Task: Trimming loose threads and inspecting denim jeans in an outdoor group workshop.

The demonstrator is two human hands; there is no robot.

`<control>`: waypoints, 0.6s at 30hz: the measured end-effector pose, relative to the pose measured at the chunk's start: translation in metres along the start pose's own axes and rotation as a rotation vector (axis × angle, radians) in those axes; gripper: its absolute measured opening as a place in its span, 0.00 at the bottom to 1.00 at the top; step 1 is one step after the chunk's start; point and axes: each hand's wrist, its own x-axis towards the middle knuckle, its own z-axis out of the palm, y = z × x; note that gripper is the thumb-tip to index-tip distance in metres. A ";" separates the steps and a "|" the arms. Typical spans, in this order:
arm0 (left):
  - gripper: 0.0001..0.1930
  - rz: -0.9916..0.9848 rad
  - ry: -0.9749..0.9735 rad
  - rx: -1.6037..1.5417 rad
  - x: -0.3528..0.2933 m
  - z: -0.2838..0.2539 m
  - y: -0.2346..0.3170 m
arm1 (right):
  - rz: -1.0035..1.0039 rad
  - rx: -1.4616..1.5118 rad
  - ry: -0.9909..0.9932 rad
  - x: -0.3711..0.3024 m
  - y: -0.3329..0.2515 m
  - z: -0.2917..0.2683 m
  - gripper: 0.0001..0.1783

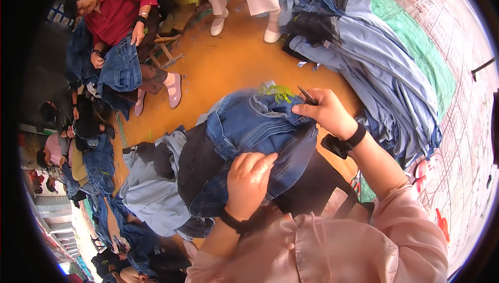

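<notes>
Mid-blue denim garment (247,132): paler stitched lines.
Stringy yellow-green tuft (283,94): at the garment's far edge.
Long draped pale blue denim pile (382,70): black parts, right of the garment.
Crumpled light blue cloth heap (153,200): left of the garment.
Flat orange floor (234,64): beyond the garment.
Buttoned pale pink blouse (338,246): garment's near side.
Co-worker's deep red shirt (117,12): beyond the garment, leftward.

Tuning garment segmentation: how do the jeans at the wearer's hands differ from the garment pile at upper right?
Colour: the jeans are mid-to-dark blue; the garment pile is mostly pale blue, with dark pieces at its top end.
Pose: the jeans are bunched, right hand at one edge; the pile lies in long folds, no hand on it.
Size: the pile is much larger than the jeans.
Shared: blue, creased cloth.
</notes>
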 end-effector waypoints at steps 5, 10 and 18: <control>0.13 0.092 0.066 0.080 -0.011 -0.007 -0.006 | 0.293 0.043 0.061 0.003 0.010 -0.006 0.10; 0.15 0.228 0.041 0.078 -0.022 -0.009 0.002 | 0.164 -0.128 0.090 -0.018 0.027 -0.016 0.10; 0.13 0.038 0.069 -0.017 -0.033 -0.011 -0.003 | 0.169 -0.110 0.044 -0.049 0.033 -0.024 0.08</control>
